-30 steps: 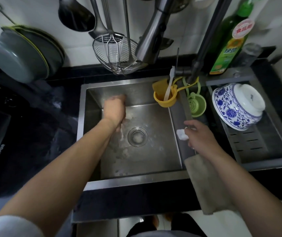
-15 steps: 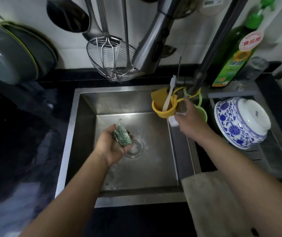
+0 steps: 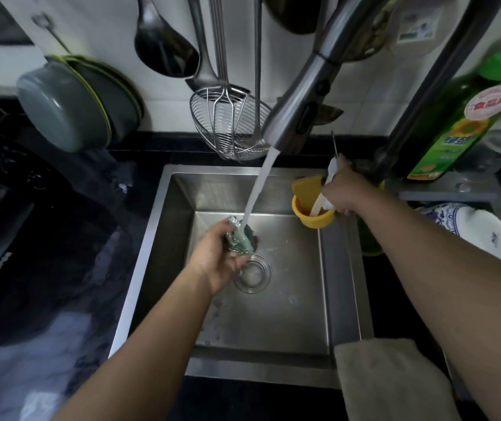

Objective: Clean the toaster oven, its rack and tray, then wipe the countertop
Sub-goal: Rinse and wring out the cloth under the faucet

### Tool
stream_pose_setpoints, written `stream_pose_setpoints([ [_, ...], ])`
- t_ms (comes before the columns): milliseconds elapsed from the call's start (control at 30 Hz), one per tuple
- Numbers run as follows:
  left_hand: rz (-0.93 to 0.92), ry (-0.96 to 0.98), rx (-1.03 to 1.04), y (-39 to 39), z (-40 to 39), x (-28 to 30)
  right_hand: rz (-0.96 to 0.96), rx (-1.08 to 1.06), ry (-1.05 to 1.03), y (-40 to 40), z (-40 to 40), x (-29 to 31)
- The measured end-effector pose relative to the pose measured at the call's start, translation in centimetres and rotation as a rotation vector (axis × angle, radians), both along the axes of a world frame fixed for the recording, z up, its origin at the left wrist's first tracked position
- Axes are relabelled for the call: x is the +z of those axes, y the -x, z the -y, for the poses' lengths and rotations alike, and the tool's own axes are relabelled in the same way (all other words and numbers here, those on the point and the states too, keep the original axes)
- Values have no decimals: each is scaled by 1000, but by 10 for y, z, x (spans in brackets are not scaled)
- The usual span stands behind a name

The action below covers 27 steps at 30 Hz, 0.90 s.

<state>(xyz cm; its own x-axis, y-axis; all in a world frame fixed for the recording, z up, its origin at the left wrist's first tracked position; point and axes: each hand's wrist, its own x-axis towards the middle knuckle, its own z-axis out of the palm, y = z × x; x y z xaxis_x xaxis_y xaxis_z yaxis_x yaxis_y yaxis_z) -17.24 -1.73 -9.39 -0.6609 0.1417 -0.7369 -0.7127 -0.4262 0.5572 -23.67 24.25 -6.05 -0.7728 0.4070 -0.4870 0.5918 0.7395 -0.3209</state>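
Water pours from the faucet spout [image 3: 300, 95] straight onto the green scouring pad [image 3: 240, 243], which the left hand [image 3: 221, 259] grips with curled fingers just above the drain [image 3: 252, 273] of the steel sink [image 3: 152, 244]. Over at the back right corner, the right hand [image 3: 344, 192] reaches up by the yellow hanging cup [image 3: 309, 208] and the white brush [image 3: 323, 194] standing in it, fingers curled there, though what it grips I cannot tell. A beige cloth [image 3: 388, 381] drapes over the sink's front right edge, and the dark bench [image 3: 61, 268] left of the sink glistens wet.
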Motion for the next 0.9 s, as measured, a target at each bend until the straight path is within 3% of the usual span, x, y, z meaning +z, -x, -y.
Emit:
stream_pose_setpoints([
  [133, -108, 283, -14, -2, 1, -7, -49, -18, 59, -8, 0, -3],
  [433, -166, 329, -53, -7, 1, -18, -66, -19, 83, -14, 3, 2],
  [767, 48, 200, 133, -13, -1, -22, -64, -28, 110, -15, 5, 1],
  [900, 105, -189, 134, -13, -2, -17, -65, -23, 107, -14, 6, 0],
])
